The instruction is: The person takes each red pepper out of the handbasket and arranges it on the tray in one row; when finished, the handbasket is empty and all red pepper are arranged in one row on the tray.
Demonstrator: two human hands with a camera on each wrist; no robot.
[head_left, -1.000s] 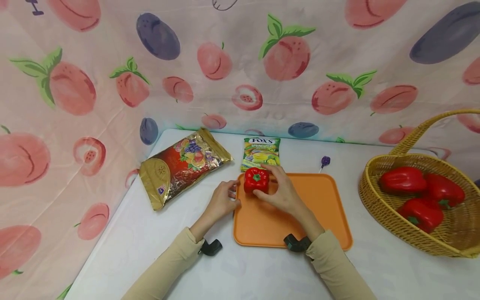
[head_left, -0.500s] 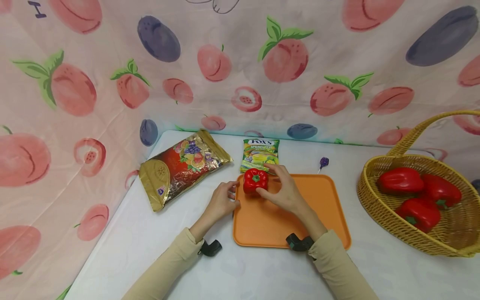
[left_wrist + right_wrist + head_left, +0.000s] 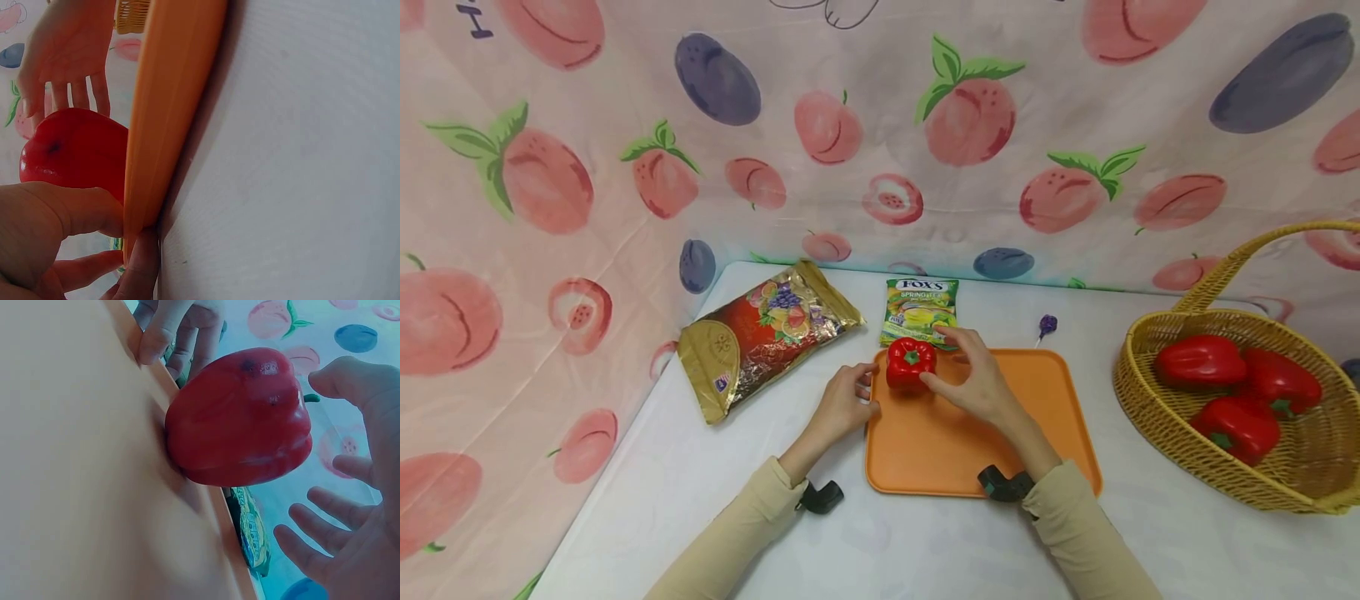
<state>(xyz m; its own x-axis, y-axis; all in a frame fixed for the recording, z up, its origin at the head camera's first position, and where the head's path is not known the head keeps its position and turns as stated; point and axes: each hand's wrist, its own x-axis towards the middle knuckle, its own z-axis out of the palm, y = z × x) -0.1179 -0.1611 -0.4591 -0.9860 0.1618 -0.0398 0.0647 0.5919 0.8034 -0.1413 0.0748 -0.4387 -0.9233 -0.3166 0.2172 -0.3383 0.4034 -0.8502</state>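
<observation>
A red bell pepper stands upright, green stem up, in the far left corner of the orange tray. The left hand holds the tray's left edge; in the left wrist view its thumb lies over the rim and a finger is underneath. Just right of the pepper is the right hand, fingers spread and holding nothing. The right wrist view shows a gap between that hand and the pepper.
A green candy packet lies behind the tray, and a large red and gold bag to its left. A purple lollipop is beyond the tray. At the right, a wicker basket with a tall handle contains three red peppers.
The right hand has drawn a little to the right, away from the pepper. Both the pepper and the left hand look unmoved on the tray.
</observation>
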